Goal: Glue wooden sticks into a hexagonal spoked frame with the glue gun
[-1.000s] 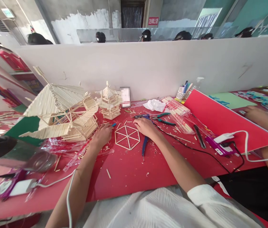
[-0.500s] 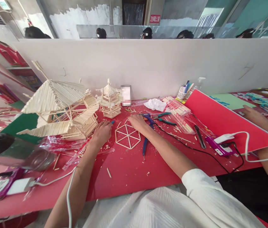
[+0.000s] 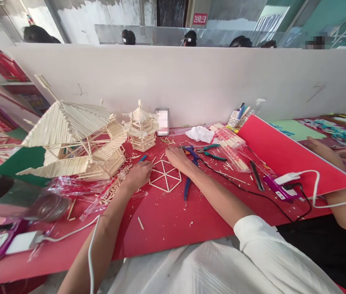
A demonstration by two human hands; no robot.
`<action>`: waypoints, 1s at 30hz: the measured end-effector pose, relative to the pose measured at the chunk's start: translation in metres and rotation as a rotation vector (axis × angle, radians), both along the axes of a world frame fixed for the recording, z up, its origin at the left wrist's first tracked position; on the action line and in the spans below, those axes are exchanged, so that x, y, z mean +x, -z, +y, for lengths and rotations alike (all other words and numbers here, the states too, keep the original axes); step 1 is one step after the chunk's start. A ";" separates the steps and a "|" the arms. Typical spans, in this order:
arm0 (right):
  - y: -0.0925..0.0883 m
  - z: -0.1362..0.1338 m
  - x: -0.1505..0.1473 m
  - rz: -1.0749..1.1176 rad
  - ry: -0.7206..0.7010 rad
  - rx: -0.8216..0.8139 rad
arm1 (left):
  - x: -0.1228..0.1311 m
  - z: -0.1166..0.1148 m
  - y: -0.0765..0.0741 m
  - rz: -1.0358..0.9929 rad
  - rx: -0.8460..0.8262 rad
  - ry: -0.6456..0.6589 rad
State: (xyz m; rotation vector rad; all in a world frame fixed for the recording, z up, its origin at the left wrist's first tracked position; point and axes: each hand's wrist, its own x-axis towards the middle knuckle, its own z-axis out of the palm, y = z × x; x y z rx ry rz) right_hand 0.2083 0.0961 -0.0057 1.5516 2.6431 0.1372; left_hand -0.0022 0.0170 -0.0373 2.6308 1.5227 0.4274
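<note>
A flat hexagonal frame of thin wooden sticks with spokes [image 3: 164, 173] lies on the red table. At its left corner, my left hand [image 3: 141, 174] is closed with fingers together; whatever is in the fingertips is too small to tell. My right hand [image 3: 177, 157] rests by the frame's upper right edge, fingers curled and partly hidden, so what they pinch does not show. Just beyond the left hand lies a small blue rod-like thing [image 3: 142, 158]. Right of the frame is a blue-handled tool with a pointed tip [image 3: 187, 190], partly under my right forearm.
A large stick-built pavilion [image 3: 71, 134] and a small stick pagoda [image 3: 141, 130] stand at left and back. Green-handled pliers [image 3: 212, 153], stick packs [image 3: 229, 141], a cutter knife [image 3: 257, 176], power strips [image 3: 280, 190] and a bottle [image 3: 22, 198] lie around. A co-worker's arm [image 3: 326, 153] is behind the red board [image 3: 286, 157].
My left hand has moved right and slightly nearer to me, from beside the blue rod to the frame's left corner. The right hand and the frame stay almost in place.
</note>
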 end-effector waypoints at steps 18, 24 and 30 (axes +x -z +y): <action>-0.001 -0.007 0.009 -0.048 0.018 -0.047 | -0.003 -0.003 -0.002 -0.062 -0.017 0.012; -0.009 -0.009 0.012 -0.037 0.018 -0.094 | -0.001 -0.005 -0.005 -0.013 -0.012 0.000; -0.017 -0.014 0.011 -0.047 0.063 -0.123 | -0.002 -0.005 -0.007 -0.017 -0.023 0.003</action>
